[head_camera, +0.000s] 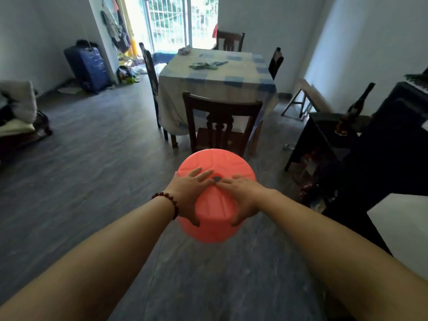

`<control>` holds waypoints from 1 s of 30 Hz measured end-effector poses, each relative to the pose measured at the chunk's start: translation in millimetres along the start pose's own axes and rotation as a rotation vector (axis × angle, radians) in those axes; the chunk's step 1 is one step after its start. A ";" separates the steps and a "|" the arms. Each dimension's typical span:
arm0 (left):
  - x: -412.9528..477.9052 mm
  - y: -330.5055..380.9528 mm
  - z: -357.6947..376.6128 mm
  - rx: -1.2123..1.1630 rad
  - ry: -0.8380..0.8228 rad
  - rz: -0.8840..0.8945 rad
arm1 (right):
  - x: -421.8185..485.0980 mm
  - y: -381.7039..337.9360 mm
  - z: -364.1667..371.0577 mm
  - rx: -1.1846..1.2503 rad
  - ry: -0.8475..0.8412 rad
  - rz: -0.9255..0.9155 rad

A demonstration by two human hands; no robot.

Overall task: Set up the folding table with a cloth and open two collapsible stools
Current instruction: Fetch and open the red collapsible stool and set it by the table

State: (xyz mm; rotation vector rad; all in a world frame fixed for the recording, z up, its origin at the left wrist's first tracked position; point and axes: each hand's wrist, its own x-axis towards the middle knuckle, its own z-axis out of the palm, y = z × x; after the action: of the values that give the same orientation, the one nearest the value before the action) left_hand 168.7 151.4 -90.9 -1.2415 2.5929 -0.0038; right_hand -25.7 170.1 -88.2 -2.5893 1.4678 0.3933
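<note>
A coral-pink round collapsible stool (216,162) is in the middle of the view, above the grey floor, with its round top tilted away from me. My left hand (192,193) and my right hand (242,195) grip it from either side, fingers spread over the top and thumbs down its wall. Part of the wall shows below my hands. Further back stands a table under a blue-and-cream checked cloth (217,84), with a small crumpled cloth (206,65) lying on it.
Dark wooden chairs (220,121) surround the table, the nearest just behind the stool. A dark shelf unit (324,135) with a bottle (356,105) stands right. A folded wooden frame (305,98) leans on the right wall. A blue suitcase (89,66) stands at the back left.
</note>
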 end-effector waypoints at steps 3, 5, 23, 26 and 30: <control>17.9 -15.0 -5.0 -0.016 -0.015 -0.052 | 29.0 19.0 -10.5 -0.012 -0.015 -0.040; 25.9 -27.3 -6.1 -0.026 -0.026 -0.092 | 50.4 26.1 -17.7 -0.024 -0.025 -0.082; 33.8 -305.5 51.3 -0.165 -0.060 -0.449 | 368.8 -49.7 -100.2 -0.165 -0.054 -0.417; 40.3 -358.1 52.9 -0.164 -0.054 -0.464 | 421.2 -60.3 -122.5 -0.200 -0.048 -0.446; 57.9 -423.7 49.6 -0.114 -0.071 -0.459 | 480.5 -67.0 -141.8 -0.176 -0.021 -0.437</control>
State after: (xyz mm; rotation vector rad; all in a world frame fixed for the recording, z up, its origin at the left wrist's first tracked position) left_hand 470.1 -155.9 -103.2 -1.8145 2.2190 0.0981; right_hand 289.5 -224.9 -93.8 -2.9263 0.8533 0.5047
